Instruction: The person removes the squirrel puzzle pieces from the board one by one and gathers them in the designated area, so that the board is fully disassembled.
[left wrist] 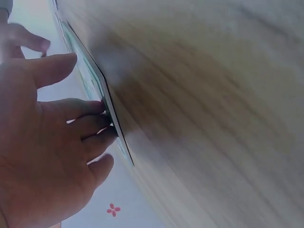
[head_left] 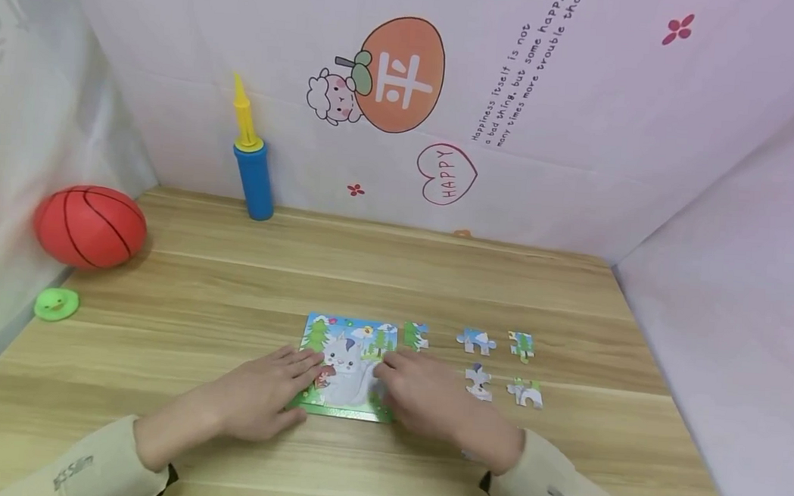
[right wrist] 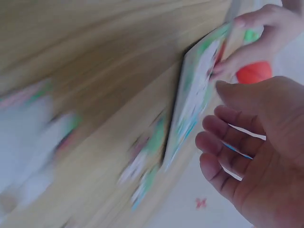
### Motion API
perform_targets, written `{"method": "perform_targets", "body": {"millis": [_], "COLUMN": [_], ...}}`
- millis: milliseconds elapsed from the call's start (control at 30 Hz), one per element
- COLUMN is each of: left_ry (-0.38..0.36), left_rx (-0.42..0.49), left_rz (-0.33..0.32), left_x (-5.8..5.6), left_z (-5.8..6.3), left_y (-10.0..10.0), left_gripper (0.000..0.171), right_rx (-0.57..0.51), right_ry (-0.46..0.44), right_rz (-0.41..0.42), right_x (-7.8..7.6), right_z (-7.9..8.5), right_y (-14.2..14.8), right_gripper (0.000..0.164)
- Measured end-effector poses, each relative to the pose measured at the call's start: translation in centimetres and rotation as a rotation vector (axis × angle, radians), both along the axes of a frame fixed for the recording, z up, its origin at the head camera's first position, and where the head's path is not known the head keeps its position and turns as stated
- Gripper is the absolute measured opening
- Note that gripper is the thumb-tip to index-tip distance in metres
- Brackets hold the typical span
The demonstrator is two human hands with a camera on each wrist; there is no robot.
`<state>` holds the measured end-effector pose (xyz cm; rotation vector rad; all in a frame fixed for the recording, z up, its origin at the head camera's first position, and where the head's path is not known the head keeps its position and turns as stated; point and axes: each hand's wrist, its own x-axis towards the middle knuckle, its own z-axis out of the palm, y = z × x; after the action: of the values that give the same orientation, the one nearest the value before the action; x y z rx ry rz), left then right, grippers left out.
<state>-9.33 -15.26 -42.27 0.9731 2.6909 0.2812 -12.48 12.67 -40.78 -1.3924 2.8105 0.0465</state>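
A jigsaw puzzle board with a grey squirrel picture lies on the wooden table. My left hand rests on its left side, fingers extended; in the left wrist view the fingertips meet the board's edge. Over the board's right side is my right hand, its fingers bent. The right wrist view shows thumb and fingers apart with nothing between them. Right of the board lie loose puzzle pieces: a green one near its upper corner, a blue one, a squirrel-face one and several others.
A red ball with black lines and a green duck-face toy sit at the table's left edge. A blue and yellow hand pump stands upright against the back wall. Printed fabric walls enclose the table at the back and sides.
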Motion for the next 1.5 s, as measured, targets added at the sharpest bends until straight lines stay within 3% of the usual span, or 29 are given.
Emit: {"method": "perform_targets", "body": {"millis": [133,267,400,567,700,867,1100,1367,1500], "left_ry": [0.036,0.069,0.087,0.051,0.005,0.001,-0.005,0.009,0.01], "left_rx": [-0.005,-0.001,0.009,-0.014,-0.027,-0.037,-0.039,-0.026,-0.024], "left_rz": [0.004,0.01,0.026,0.068,0.08,0.087,0.085,0.085,0.086], "left_x": [0.0,0.0,-0.1,-0.6,-0.8,-1.0,-1.3,-1.2,-1.2], "left_z": [-0.1,-0.3,-0.4,-0.4,-0.6,-0.7,-0.6,-0.6,-0.6], "left_y": [0.1,0.2,-0.1,-0.7,-1.0,-0.9,-0.7,-0.8,-0.9], "left_gripper": [0.065,0.068,0.073,0.086,0.091,0.092,0.092,0.093,0.092], "right_rx": [0.035,0.021,-0.003,0.023,0.045,0.037,0.018,-0.067,-0.142], "right_ry": [-0.1,-0.187,-0.163,-0.121,-0.142,-0.159,-0.154,-0.071,-0.1], "right_rz": [-0.014,-0.07,-0.097,-0.098,-0.123,-0.157,-0.177,-0.111,-0.064], "right_x": [-0.1,-0.1,-0.2,0.0,0.2,0.1,0.0,0.9,1.4], "right_z": [-0.4,-1.2,-1.9,-2.5,-2.8,-2.7,-2.6,-2.0,-1.8], "right_y": [-3.4,-5.7,-7.2,-8.4,-9.1,-9.3,-9.3,-9.1,-9.0], "right_gripper": [0.042,0.051,0.053,0.061,0.058,0.055,0.073,0.037,0.019]}}
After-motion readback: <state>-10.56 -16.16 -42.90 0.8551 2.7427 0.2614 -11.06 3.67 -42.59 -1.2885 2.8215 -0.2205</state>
